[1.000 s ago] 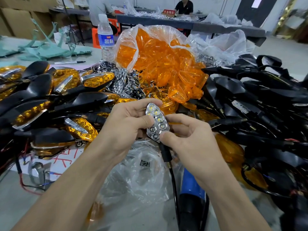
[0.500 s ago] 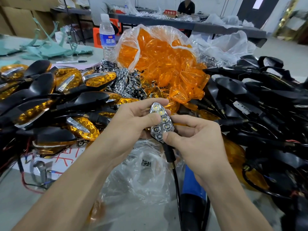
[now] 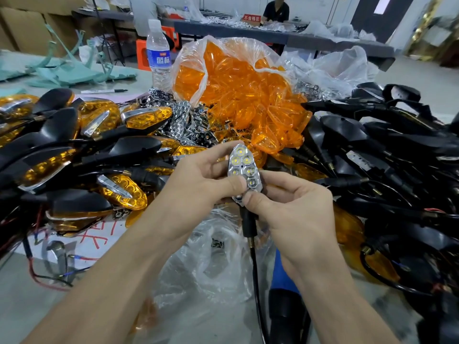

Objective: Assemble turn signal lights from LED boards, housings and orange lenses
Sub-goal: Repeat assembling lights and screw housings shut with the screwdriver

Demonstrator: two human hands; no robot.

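Head view, the only one.

- Your left hand (image 3: 198, 180) pinches the LED board (image 3: 244, 170) from its left edge, thumb on the chrome face, fingers behind. Your right hand (image 3: 293, 207) pinches the lower tip, thumb over the bottom cell. Both hands are clamped on the same piece, held up above the bench (image 3: 37, 306).
- The black stem (image 3: 248, 224) and its cable hang straight down below the board. The housing body is hidden behind your fingers, so whether the board is fully seated can't be told.
- The bag of orange lenses (image 3: 238, 95) lies just beyond your hands. Bare black housings (image 3: 372, 145) are heaped right, finished lights (image 3: 74, 157) left.

Risks, as judged:
- Thumbs on the reflector cells may smear them or press an LED askew.
- Uneven thumb pressure could seat the board tilted, and a lens would then not close flush.
- The dangling cable could snag in the right-hand heap when you reach for a lens.
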